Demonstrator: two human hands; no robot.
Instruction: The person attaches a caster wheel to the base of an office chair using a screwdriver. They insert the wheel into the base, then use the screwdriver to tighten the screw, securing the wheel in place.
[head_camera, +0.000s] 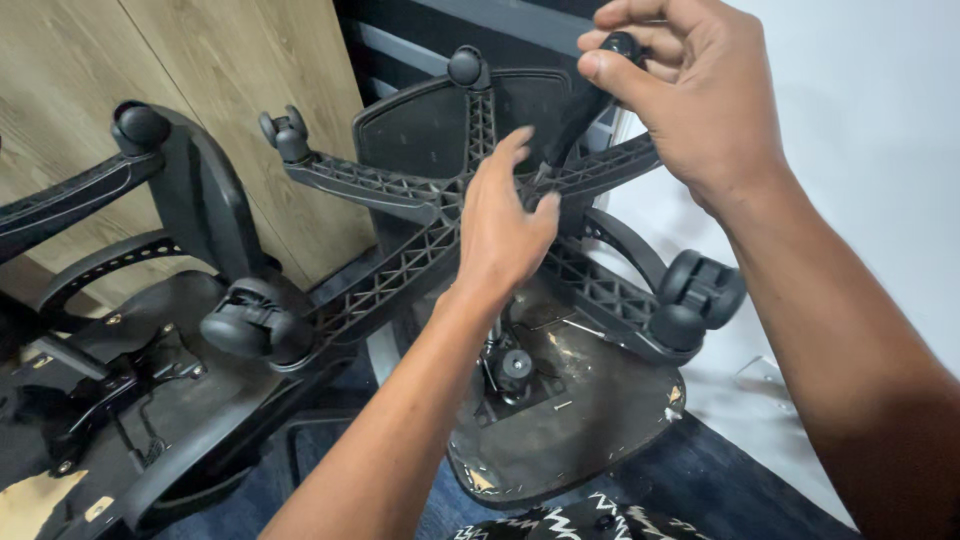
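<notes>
While an overturned office chair lies with its underside up, the left hand (505, 225) rests on the hub of the black five-star chair base (420, 240), fingers bent loosely against the ribbed spokes rather than gripped around anything. The right hand (690, 95) is closed around the black handle of a tool (585, 100), thumb and fingers pinching its top, with the shaft slanting down to the hub just beside the left fingertips. Casters sit at the spoke ends: one at lower left (255, 322), one at right (705, 290). Below the hub, the worn seat underside (580, 420) shows its mounting plate. A second upturned chair (120, 400) lies to the left, against a wood-grain panel (230, 60).
</notes>
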